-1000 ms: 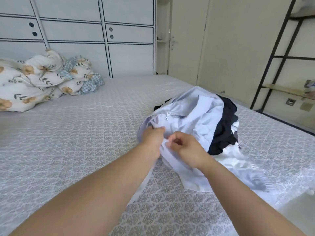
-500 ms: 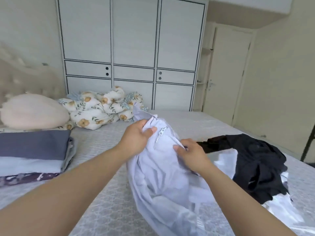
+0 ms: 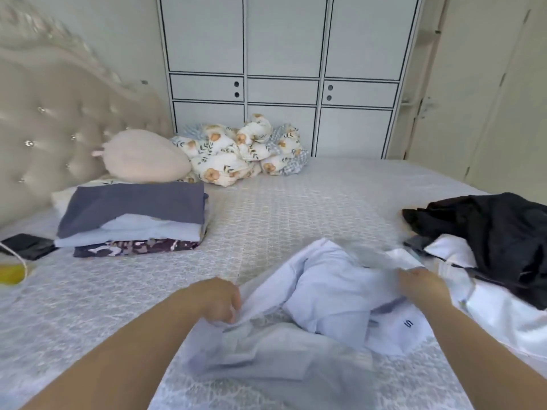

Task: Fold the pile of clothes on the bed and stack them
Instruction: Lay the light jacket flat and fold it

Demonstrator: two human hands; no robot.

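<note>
Bed [image 3: 296, 202]: three folded clothes [image 3: 133, 220], two hands [image 3: 217, 298].

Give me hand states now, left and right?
Left hand: fingers curled, gripping the pale lavender garment.
Right hand: motion-blurred, holding the same garment at its far side.

A pale lilac garment [image 3: 331, 294] lies crumpled on the patterned bedspread [image 3: 266, 214], partly blurred. The left hand [image 3: 217, 298] grips its near left edge with curled fingers, and the right hand [image 3: 421, 284] holds its right side. Just to the right lies a heap with a black garment [image 3: 488, 232] over a white one [image 3: 503, 315]. To the left, near the tufted headboard [image 3: 59, 119], stands a folded stack [image 3: 133, 217], grey on top. Behind it rest a cream pillow [image 3: 145, 156] and a bundled floral quilt [image 3: 239, 150], before a white wardrobe [image 3: 281, 69].
</note>
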